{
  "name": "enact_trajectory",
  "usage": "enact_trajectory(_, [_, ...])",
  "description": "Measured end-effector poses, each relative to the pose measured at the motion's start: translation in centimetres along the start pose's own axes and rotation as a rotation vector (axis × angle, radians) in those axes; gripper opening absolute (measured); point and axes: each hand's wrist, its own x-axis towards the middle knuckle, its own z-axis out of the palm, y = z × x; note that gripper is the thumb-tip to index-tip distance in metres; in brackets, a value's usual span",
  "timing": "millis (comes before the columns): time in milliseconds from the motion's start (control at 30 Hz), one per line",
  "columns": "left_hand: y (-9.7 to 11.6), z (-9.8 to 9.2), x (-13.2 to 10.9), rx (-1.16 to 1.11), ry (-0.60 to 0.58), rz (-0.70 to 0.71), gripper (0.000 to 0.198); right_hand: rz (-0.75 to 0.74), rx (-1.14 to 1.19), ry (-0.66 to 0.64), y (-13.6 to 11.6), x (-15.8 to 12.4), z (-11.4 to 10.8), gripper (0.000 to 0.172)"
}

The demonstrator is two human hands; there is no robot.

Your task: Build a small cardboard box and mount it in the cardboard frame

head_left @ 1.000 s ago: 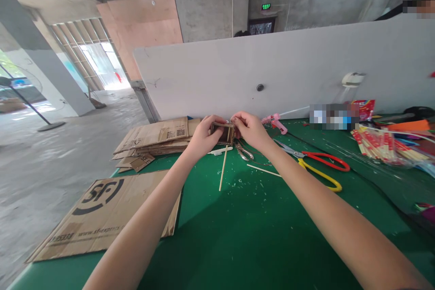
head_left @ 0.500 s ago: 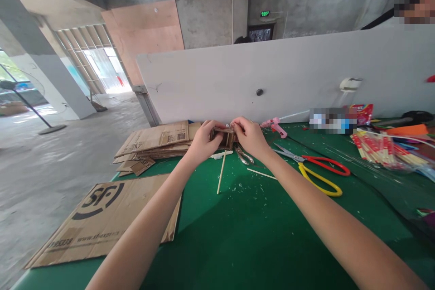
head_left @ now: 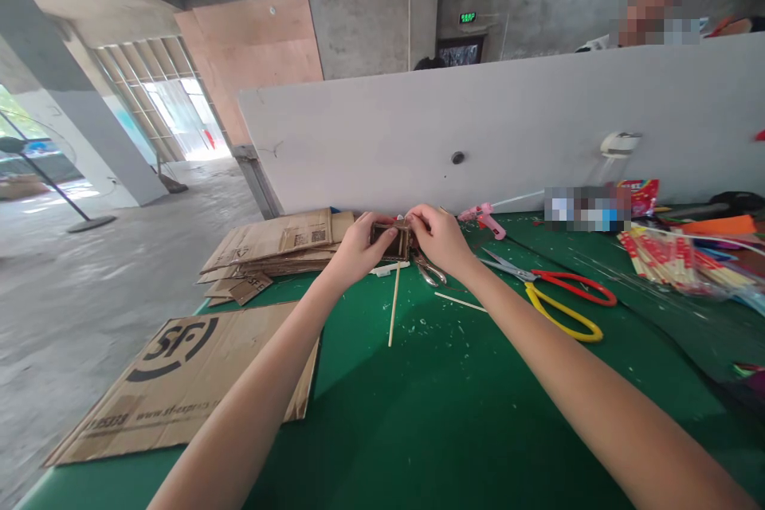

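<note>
Near the back of the green table (head_left: 382, 414), a small brown cardboard frame (head_left: 394, 245) is held up between both hands. My left hand (head_left: 362, 243) grips its left side, with the thumb over the front. The fingers of my right hand (head_left: 433, 233) are pinched at its top right corner. A thin wooden stick (head_left: 394, 307) points from just below the frame toward the table's front. Metal pliers (head_left: 428, 267) lie under my right hand, and a white strip (head_left: 390, 268) is beneath the frame.
Stacked cardboard (head_left: 268, 247) and a large printed sheet (head_left: 197, 382) are on the left. Scissors (head_left: 531, 277), a pink glue gun (head_left: 487, 217) and packaged sticks (head_left: 663, 259) are on the right. Behind a grey partition (head_left: 370, 143), a person (head_left: 651, 8) is visible.
The cardboard frame has tilted slightly in my hands, and my left thumb sits higher on it. The stick's lower end has shifted right. The person beyond the partition shows more fully.
</note>
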Motion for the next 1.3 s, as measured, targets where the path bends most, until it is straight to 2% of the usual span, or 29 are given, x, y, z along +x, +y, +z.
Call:
enact_trajectory(333, [0.4, 0.1, 0.0, 0.039, 0.021, 0.002, 0.016, 0.039, 0.083, -0.046, 0.1, 0.1, 0.0, 0.020])
enact_trajectory(567, [1.5, 0.3, -0.1, -0.188, -0.058, -0.301, 0.018, 0.149, 0.292, -0.135, 0.8, 0.1, 0.7, 0.020])
enact_trajectory(767, [1.8, 0.6, -0.2, -0.205, -0.002, -0.335, 0.012, 0.122, 0.289, -0.130, 1.0, -0.1, 1.0, 0.020])
enact_trajectory(867, [1.8, 0.5, -0.3, -0.154, 0.026, -0.268, 0.011, 0.084, 0.250, -0.121, 0.5, 0.0, 0.5, 0.020])
enact_trajectory(1067, [2.4, -0.2, -0.9, 0.001, 0.160, 0.063, 0.011, 0.026, 0.208, -0.077, -2.1, 0.3, -1.8, 0.019])
enact_trajectory(1300, [2.6, -0.5, -1.5, -0.008, 0.209, 0.133, 0.019, -0.023, 0.097, -0.038, -3.3, 0.1, -2.2, 0.019])
